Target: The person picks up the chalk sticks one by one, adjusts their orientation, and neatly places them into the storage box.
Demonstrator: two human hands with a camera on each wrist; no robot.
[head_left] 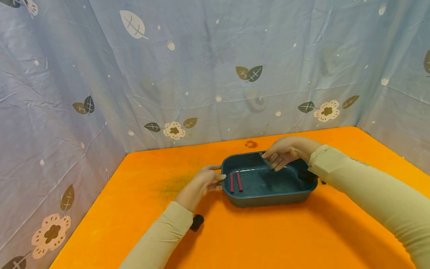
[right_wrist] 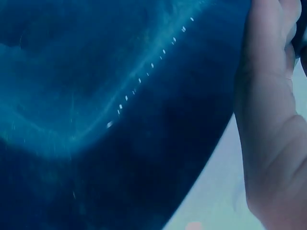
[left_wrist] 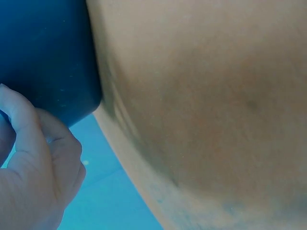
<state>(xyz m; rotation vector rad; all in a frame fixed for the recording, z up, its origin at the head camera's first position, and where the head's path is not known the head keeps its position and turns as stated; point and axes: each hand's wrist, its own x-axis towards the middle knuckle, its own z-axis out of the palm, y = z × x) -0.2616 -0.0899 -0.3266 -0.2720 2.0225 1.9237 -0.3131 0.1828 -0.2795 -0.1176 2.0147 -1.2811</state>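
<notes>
A dark teal plastic basin (head_left: 268, 195) with rounded corners stands on the orange table. At its left end my left hand (head_left: 205, 182) holds the rim, thumb on the edge and fingers along the outer wall. The left wrist view shows that hand (left_wrist: 36, 153) with bent fingers at the basin's corner (left_wrist: 57, 62). Over the basin's back part, my right hand (head_left: 283, 152) pinches a slim dark stick (head_left: 266, 160) that slants downward. Two magenta sticks with dark ends, one (head_left: 231, 183) beside the other (head_left: 239, 181), lie in the basin's left part.
Orange cloth covers the table (head_left: 134, 209). A brownish ring-shaped stain (head_left: 251, 144) marks it behind the basin. Pale blue curtains (head_left: 215, 74) printed with leaves and flowers hang at the back and both sides. Dark wrist cameras, one of them (head_left: 197, 222) at the left cuff, sit under the wrists.
</notes>
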